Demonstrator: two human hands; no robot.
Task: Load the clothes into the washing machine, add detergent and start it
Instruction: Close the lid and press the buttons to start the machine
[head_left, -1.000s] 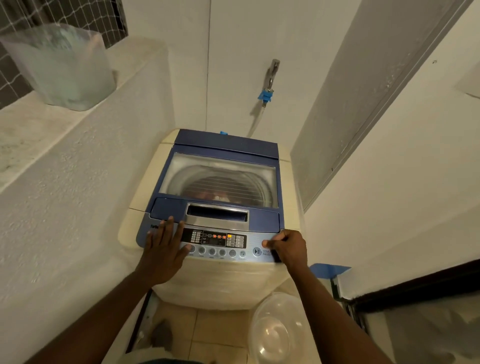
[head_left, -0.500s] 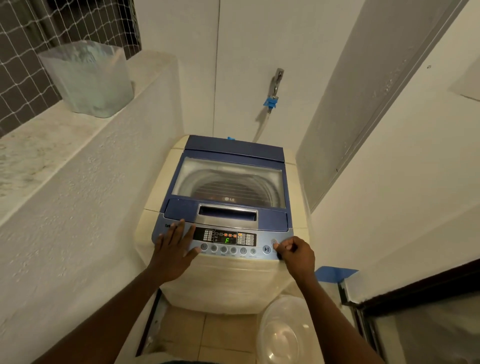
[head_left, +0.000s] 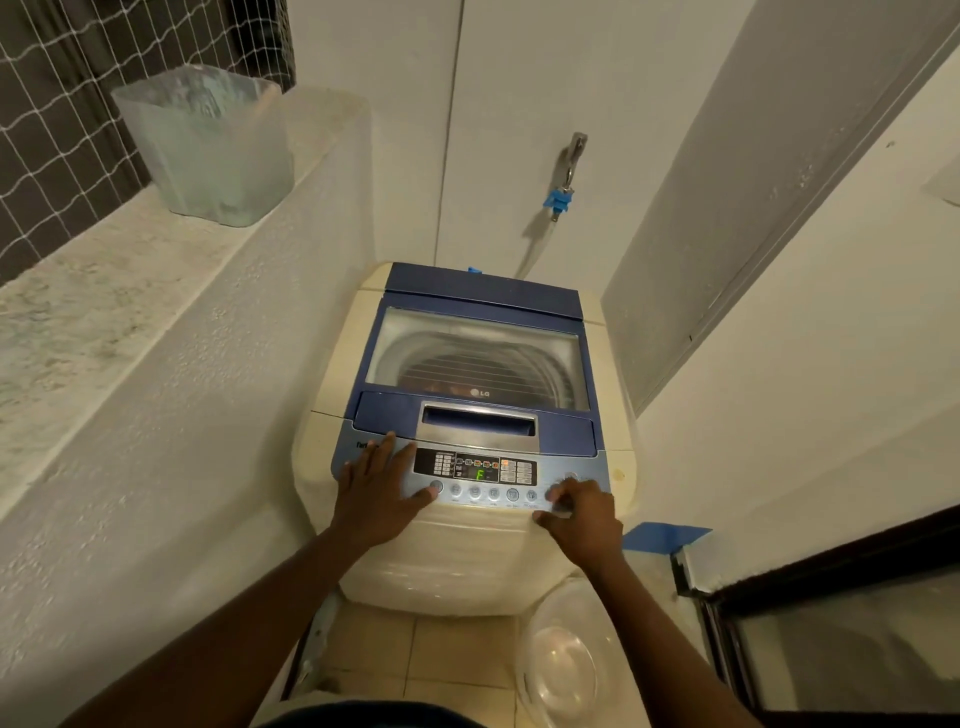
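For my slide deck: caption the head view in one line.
Both hands, left hand and right hand, rest on the control panel of a lid-closed top-load washing machine, display lit.

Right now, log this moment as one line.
lid: closed | display: lit | left hand: flat on control panel | right hand: fingers at right-end buttons | stage: starting

One washing machine (head_left: 467, 415), two hands, one tap (head_left: 569, 161), two clear tubs.
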